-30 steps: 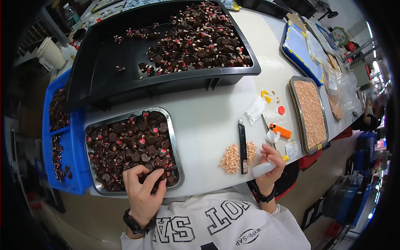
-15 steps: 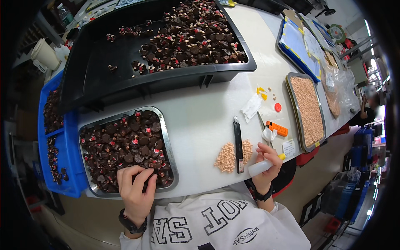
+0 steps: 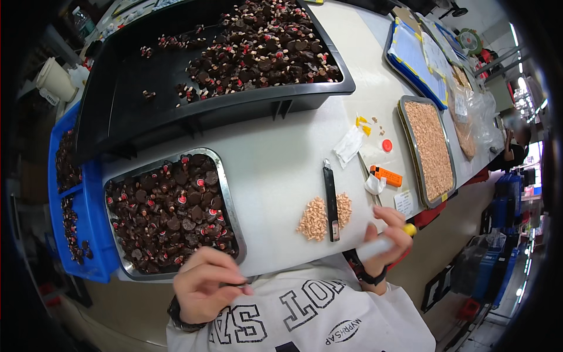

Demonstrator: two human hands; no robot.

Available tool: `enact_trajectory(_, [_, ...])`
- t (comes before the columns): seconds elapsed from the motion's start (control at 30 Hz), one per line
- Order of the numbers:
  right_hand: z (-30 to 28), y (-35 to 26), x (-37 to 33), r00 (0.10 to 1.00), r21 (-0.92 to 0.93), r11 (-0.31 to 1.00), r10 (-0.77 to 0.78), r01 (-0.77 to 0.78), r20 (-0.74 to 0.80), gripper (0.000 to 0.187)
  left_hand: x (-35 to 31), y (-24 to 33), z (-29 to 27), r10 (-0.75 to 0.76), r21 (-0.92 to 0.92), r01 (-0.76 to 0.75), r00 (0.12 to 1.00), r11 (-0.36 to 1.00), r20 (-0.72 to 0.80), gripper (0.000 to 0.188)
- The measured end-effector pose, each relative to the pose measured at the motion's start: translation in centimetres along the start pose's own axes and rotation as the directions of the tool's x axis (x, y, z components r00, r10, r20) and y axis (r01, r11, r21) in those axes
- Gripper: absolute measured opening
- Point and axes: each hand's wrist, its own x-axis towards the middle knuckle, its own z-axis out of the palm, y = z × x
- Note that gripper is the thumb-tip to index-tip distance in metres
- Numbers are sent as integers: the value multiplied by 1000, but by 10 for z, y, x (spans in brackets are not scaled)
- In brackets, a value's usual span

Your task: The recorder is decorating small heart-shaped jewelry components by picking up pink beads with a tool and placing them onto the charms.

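My left hand (image 3: 206, 287) is in front of the metal tray (image 3: 229, 202), its thumb and fingers pinched on a small dark piece (image 3: 233, 285). The tray is full of dark brown pieces (image 3: 167, 211), several with red and white round faces. My right hand (image 3: 376, 262) is wrapped round a small translucent white bottle (image 3: 369, 250) with a yellow cap (image 3: 409, 229), held tilted and slightly blurred. Nearest to it on the table, a black utility knife (image 3: 331, 202) lies between two small piles of pale pieces (image 3: 312, 219).
Behind the tray stands a large black bin (image 3: 193, 120) holding more dark pieces; a blue divided bin (image 3: 94, 234) is at the left. An orange object (image 3: 386, 176), red cap (image 3: 387, 145) and white tissue (image 3: 348, 144) lie right of centre, near a tray of pale pieces (image 3: 430, 149).
My left hand has moved off the tray toward me and right, with a small dark piece now showing in its fingertips. My right hand has shifted slightly right with the bottle.
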Motion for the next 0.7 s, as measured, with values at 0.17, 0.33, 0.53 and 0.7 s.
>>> enact_trajectory(0.17, [13,-33,42,920,439,811,-371,387,-126,43,34,-17,23,-133,-139,157,977,978,166,32])
enact_trajectory(0.33, [41,-59,49,950,767,632,-296,113,104,37,38,-35,25,-123,13,122,980,992,158,48])
enact_trajectory(0.53, [23,-46,38,943,677,716,-317,169,100,41,28,-45,16,-101,-206,119,990,971,94,41])
enact_trajectory(0.7, [0,-29,36,932,567,805,-321,176,167,48,32,-45,19,-22,-105,28,998,994,64,39])
